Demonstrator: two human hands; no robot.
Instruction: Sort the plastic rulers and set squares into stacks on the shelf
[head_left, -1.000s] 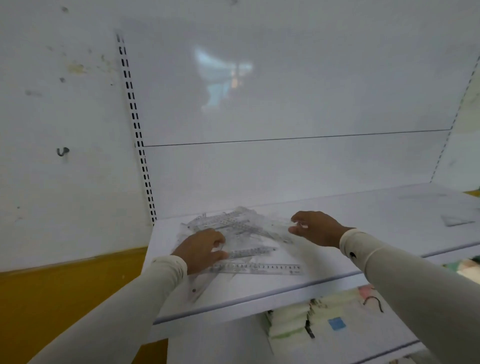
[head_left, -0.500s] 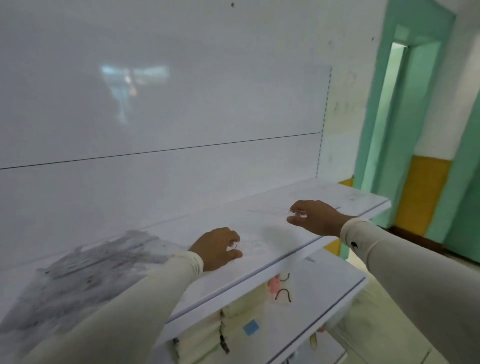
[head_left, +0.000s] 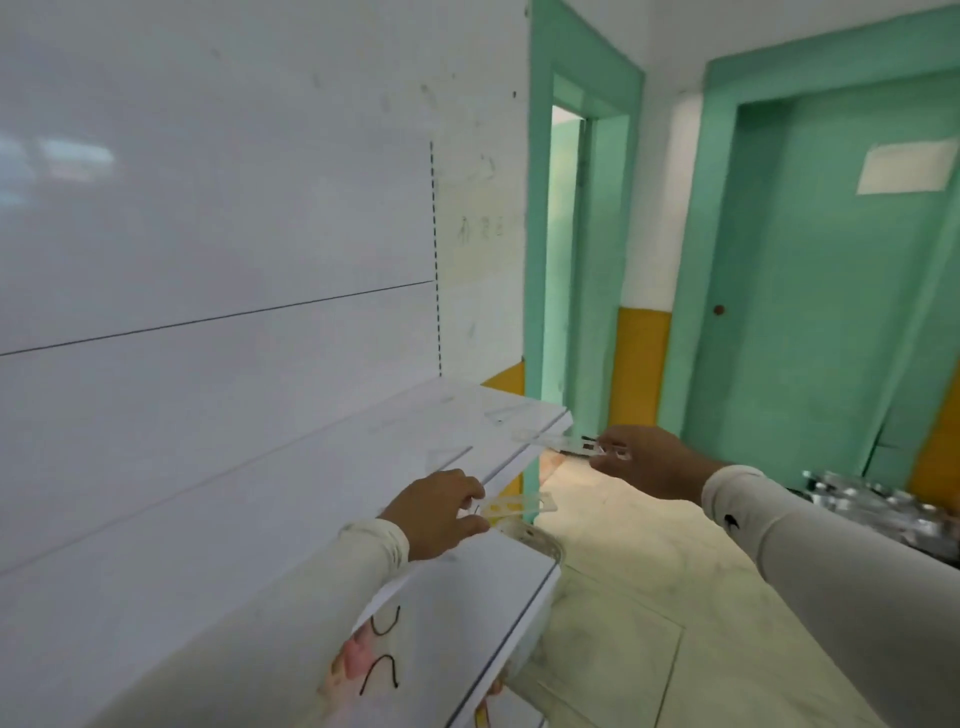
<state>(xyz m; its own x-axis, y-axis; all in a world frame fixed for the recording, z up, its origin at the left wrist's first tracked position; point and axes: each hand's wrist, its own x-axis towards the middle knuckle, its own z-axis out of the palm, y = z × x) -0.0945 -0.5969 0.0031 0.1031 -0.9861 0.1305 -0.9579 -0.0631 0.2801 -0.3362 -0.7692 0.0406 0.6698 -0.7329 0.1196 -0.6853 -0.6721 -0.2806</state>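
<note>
My left hand (head_left: 441, 512) pinches a clear plastic ruler (head_left: 519, 505) that juts past the front edge of the white shelf (head_left: 332, 499). My right hand (head_left: 641, 462) pinches another clear plastic piece (head_left: 563, 443) beside the shelf's right end. A clear set square (head_left: 506, 414) lies flat on the shelf near that end, and a second faint one (head_left: 448, 456) lies further in. The heap of rulers is out of view to the left.
A lower shelf (head_left: 467, 623) carries patterned packets (head_left: 371, 660). To the right stand a green door frame (head_left: 540, 260) and a green door (head_left: 831, 286). Metal ware (head_left: 878, 501) sits at the right edge. Pale floor (head_left: 649, 597) lies below.
The view has swung right from the heap of rulers to the shelf's right end. Both hands have travelled along the shelf, each carrying a clear plastic piece.
</note>
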